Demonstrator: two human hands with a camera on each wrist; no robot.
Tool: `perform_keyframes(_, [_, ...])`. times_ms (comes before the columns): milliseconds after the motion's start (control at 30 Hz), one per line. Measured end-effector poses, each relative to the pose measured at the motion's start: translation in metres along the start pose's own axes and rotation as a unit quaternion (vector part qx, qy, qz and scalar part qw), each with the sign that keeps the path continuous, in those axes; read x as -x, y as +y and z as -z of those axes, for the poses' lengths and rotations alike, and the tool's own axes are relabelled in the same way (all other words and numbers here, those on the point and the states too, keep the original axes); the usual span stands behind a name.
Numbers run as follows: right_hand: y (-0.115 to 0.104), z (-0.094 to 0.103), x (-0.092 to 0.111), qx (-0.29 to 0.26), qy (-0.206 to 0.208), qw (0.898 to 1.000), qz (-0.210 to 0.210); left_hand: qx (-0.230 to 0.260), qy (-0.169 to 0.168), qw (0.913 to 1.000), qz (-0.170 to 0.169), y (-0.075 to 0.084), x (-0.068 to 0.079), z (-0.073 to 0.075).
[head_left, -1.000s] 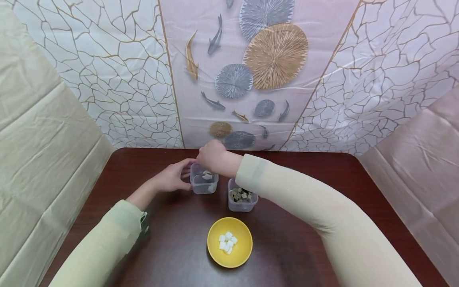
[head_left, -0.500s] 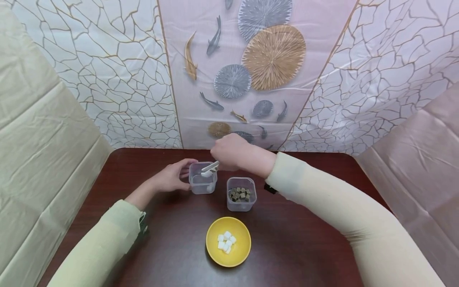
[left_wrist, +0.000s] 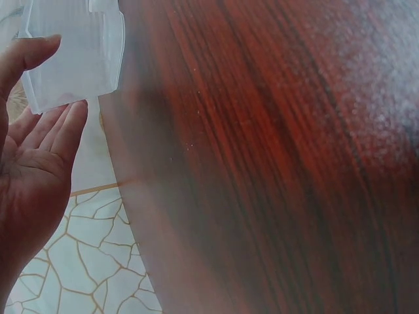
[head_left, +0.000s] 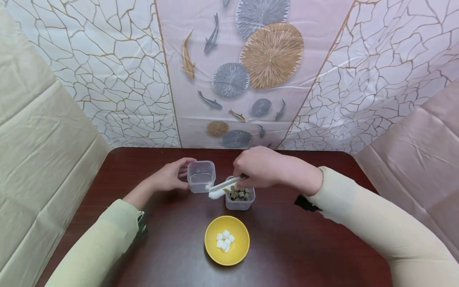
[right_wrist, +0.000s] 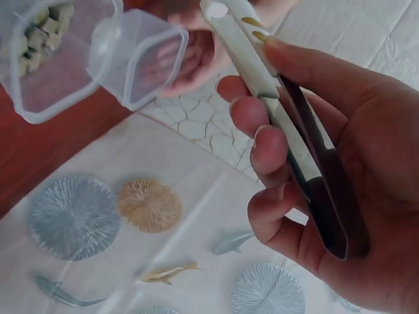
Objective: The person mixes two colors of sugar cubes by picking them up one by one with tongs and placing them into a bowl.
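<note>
My left hand [head_left: 168, 175] holds a clear plastic container [head_left: 201, 177] from its left side, thumb in front and fingers behind. One white cube [head_left: 208, 186] sits at its lower right corner. My right hand [head_left: 259, 166] grips a pair of tongs [head_left: 226, 185], whose pale arms point left and whose dark end lies in the palm in the right wrist view. The tips hang beyond the container's right corner; I cannot tell whether a cube is between them. Below the right hand stands a second clear container [head_left: 239, 205] with several greyish-brown cubes [head_left: 238, 194], partly covered by hand and tongs.
A yellow bowl [head_left: 211, 249] with several white cubes [head_left: 224, 240] stands nearer on the dark wooden table [head_left: 172, 239]. Patterned cloth [head_left: 229, 111] hangs behind the table, and pale panels [head_left: 53, 159] flank both sides.
My right hand has moved right with the tongs, from over the left container to above the container of greyish-brown cubes. The left hand stays at its container; the bowl's cubes look unchanged.
</note>
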State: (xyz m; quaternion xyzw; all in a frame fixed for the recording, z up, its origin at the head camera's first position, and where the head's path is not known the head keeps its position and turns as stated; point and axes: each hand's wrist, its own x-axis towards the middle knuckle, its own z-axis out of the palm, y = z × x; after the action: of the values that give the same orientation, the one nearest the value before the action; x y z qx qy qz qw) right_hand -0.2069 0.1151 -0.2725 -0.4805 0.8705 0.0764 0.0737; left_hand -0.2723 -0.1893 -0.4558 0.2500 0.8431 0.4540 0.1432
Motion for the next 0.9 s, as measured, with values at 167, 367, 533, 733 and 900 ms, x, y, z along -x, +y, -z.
perform_keyframes(167, [-0.011,-0.013,0.017,-0.014,0.006,0.999,0.036,0.003,0.0,1.0,-0.002,0.0,0.0,0.0])
perform_keyframes(367, [-0.028,-0.033,0.024,-0.004,-0.014,0.997,0.071,0.005,-0.003,1.0,-0.002,0.001,-0.001,0.0])
perform_keyframes(533, [-0.039,-0.049,0.02,0.021,-0.023,0.995,0.092,0.004,-0.002,1.0,-0.006,0.0,0.0,0.0])
perform_keyframes(733, [-0.045,-0.061,0.013,0.038,-0.04,0.995,0.086,0.001,-0.003,1.0,-0.006,-0.001,0.0,0.0])
perform_keyframes(900, [-0.048,-0.064,0.01,0.047,-0.053,0.995,0.076,0.001,-0.005,1.0,-0.005,-0.002,-0.001,0.0])
